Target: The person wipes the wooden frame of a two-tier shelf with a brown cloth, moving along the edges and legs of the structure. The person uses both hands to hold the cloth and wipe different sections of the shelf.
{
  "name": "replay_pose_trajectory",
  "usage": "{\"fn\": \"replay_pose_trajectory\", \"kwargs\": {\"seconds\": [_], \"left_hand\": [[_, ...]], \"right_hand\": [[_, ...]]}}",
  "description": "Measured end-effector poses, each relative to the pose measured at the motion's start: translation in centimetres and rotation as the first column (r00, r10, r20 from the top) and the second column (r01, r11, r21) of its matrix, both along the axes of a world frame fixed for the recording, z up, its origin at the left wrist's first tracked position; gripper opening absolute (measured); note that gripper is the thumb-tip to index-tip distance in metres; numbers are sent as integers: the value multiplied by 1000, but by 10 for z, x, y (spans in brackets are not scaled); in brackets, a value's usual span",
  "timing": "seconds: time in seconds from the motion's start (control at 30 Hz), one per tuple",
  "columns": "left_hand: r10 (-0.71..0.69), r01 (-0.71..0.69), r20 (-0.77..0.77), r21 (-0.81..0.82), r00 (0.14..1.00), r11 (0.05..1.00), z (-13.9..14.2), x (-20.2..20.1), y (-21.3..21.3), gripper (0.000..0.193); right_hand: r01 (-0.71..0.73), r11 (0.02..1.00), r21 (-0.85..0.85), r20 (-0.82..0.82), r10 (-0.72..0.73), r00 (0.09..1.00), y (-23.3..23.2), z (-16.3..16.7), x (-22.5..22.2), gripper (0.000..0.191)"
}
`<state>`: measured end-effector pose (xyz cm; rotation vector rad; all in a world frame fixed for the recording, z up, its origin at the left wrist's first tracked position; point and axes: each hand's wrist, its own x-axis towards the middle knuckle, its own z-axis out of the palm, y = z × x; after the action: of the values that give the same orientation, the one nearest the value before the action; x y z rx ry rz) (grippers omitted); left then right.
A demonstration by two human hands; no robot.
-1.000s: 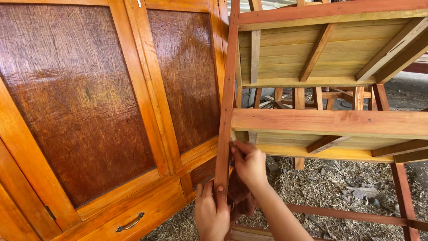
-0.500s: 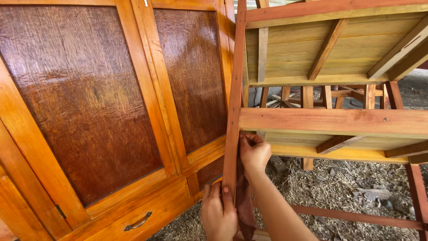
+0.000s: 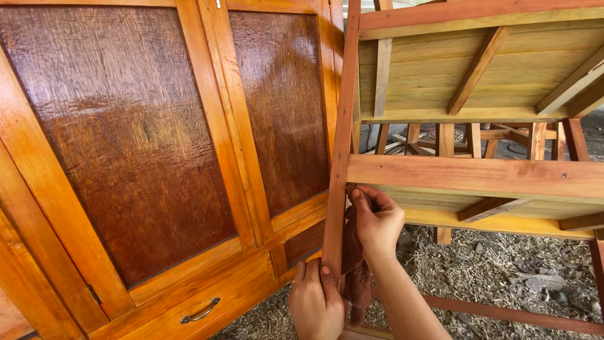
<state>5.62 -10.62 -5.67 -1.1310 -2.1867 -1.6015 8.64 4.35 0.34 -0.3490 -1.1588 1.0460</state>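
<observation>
Since 1 second ago, both hands have crept higher along the reddish upright post [image 3: 340,157]. Right hand [image 3: 376,221] has its fingers curled around a dark red rag [image 3: 354,271], pressed to the post's inner face; most of the rag hangs hidden behind the post. Left hand [image 3: 316,302], cut off below, grips the post. Left of them stands a varnished cabinet [image 3: 126,157]; beneath, wood chips [image 3: 503,271] cover the ground.

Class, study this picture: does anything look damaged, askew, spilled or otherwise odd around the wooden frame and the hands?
Nothing stands out as damaged or spilled. The left hand grips the upright post, and the right hand presses a reddish-brown rag against it. Wood chips litter the ground.
</observation>
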Motion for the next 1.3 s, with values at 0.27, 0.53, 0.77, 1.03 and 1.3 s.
{"fn": "replay_pose_trajectory", "kwargs": {"seconds": [0.27,0.53,0.77,1.03,1.3], "left_hand": [[-25,24,97,13,995,1000,4,4,-2,29],[-44,49,-51,104,998,993,-3,2,-1,27],[-34,39,-52,96,998,995,-1,4,-1,28],[-32,33,-19,60,999,998,-1,5,-3,27],[-30,35,-53,94,998,995,-4,4,1,27]], "right_hand": [[179,984,-29,241,-167,956,-7,1,-4,20],[141,948,284,437,-259,861,-54,-47,46,27],[225,908,355,358,-354,864,-27,-31,32,19],[308,940,148,549,-338,765,-26,-9,22,18],[138,955,264,449,-248,859,-54,-53,48,15]]}}
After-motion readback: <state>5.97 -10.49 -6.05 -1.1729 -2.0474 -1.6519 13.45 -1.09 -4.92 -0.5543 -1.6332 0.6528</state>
